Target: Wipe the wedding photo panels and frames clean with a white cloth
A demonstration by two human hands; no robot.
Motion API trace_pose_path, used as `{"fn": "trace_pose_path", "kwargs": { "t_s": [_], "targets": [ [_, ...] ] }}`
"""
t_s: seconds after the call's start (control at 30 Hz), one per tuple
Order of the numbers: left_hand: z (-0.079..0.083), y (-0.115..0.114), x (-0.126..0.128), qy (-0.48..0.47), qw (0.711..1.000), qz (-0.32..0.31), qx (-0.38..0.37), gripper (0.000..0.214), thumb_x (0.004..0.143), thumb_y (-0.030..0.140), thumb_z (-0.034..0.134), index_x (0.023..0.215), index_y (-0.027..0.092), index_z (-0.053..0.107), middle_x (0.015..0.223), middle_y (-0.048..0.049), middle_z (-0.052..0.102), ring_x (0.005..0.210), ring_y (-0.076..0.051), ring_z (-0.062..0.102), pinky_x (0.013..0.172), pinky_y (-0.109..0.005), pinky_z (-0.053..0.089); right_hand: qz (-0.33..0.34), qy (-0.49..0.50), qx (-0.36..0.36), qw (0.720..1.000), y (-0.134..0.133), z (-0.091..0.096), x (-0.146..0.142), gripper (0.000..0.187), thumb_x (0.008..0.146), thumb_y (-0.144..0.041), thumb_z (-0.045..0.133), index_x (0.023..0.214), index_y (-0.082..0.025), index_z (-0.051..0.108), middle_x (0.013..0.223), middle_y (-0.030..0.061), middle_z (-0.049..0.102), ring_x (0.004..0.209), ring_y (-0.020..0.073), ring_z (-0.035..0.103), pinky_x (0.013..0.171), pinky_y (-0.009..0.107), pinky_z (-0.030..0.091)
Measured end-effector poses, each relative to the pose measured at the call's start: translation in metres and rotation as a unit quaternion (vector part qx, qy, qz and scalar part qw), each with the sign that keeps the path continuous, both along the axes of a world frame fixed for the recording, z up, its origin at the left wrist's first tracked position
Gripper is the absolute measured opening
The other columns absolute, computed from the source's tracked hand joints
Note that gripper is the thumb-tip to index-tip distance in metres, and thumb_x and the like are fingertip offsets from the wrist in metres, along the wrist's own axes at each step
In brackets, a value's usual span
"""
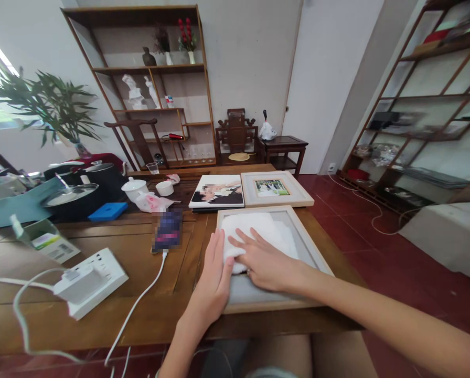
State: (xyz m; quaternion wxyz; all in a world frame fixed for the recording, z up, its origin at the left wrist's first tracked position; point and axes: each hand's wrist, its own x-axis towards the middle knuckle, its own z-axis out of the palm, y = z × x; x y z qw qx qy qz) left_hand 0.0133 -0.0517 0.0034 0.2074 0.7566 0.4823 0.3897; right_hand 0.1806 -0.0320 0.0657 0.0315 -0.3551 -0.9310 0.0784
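Note:
A light wooden picture frame (276, 306) lies flat on the table in front of me. On its grey inner panel is a folded white cloth (274, 226), with a small dark patch showing at its lower edge near my fingers. My right hand (264, 260) presses down on the cloth with its fingers spread. Along the frame's left side rests my left hand (215, 273), fingers straight and thumb apart, its thumb close to the cloth's edge. What lies beneath the cloth is hidden.
Behind the frame lie a photo panel (217, 191) and another framed photo (298, 190). To the left are a phone (167, 231) on a white cable, a power strip (97, 283), a blue box (108, 211), a lidded pan (72, 197) and a white teapot (135, 188).

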Motion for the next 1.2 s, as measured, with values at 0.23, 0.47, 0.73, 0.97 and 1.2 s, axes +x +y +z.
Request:
{"fn": "trace_pose_path", "kwargs": {
  "t_s": [0.23, 0.47, 0.73, 0.97, 1.2],
  "targets": [
    [0.008, 0.000, 0.000, 0.066, 0.997, -0.007, -0.029, 0.053, 0.097, 0.037, 0.027, 0.145, 0.014, 0.025, 0.157, -0.0084, 0.011, 0.143, -0.023, 0.006, 0.116, -0.045, 0.013, 0.057, 0.008, -0.029, 0.998, -0.045, 0.002, 0.039, 0.052, 0.068, 0.000, 0.042, 0.114, -0.015, 0.062, 0.149, 0.0101, 0.031, 0.139, 0.0287, 0.008, 0.113, 0.050, 0.011],
    [0.011, 0.001, 0.001, 0.131, 0.990, -0.031, -0.032, 0.048, 0.095, 0.030, 0.032, 0.138, 0.010, 0.039, 0.152, -0.0109, 0.027, 0.140, -0.023, 0.023, 0.114, -0.042, 0.023, -0.067, -0.039, -0.010, 0.997, -0.067, 0.006, 0.104, 0.052, 0.058, 0.005, 0.040, 0.095, -0.017, 0.068, 0.147, 0.0062, 0.035, 0.139, 0.0283, 0.009, 0.113, 0.054, 0.009],
    [0.015, 0.002, 0.002, 0.148, 0.988, -0.046, -0.025, 0.043, 0.094, 0.029, 0.036, 0.131, 0.014, 0.050, 0.141, -0.0101, 0.047, 0.132, -0.022, 0.040, 0.111, -0.040, 0.032, -0.182, 0.083, 0.027, 0.979, -0.019, 0.013, 0.154, 0.029, 0.082, -0.021, 0.046, 0.104, -0.017, 0.064, 0.110, 0.0118, 0.067, 0.100, 0.0307, 0.062, 0.079, 0.043, 0.053],
    [0.013, 0.002, 0.002, 0.146, 0.988, -0.041, -0.024, 0.042, 0.094, 0.028, 0.036, 0.130, 0.014, 0.051, 0.141, -0.0101, 0.047, 0.132, -0.022, 0.041, 0.111, -0.041, 0.033, -0.145, 0.112, 0.208, 0.961, 0.056, 0.006, 0.072, 0.047, 0.072, 0.005, 0.042, 0.110, -0.015, 0.059, 0.129, 0.0142, 0.054, 0.128, 0.0294, 0.038, 0.105, 0.056, 0.025],
    [0.010, 0.004, 0.000, 0.129, 0.991, -0.039, -0.007, 0.039, 0.094, 0.027, 0.036, 0.126, 0.015, 0.054, 0.139, -0.0103, 0.049, 0.130, -0.022, 0.044, 0.109, -0.041, 0.035, 0.059, -0.029, 0.176, 0.982, 0.082, -0.006, 0.010, 0.047, 0.076, 0.004, 0.045, 0.115, -0.018, 0.058, 0.125, 0.0134, 0.056, 0.133, 0.0274, 0.030, 0.107, 0.061, 0.011]
  ]
}}
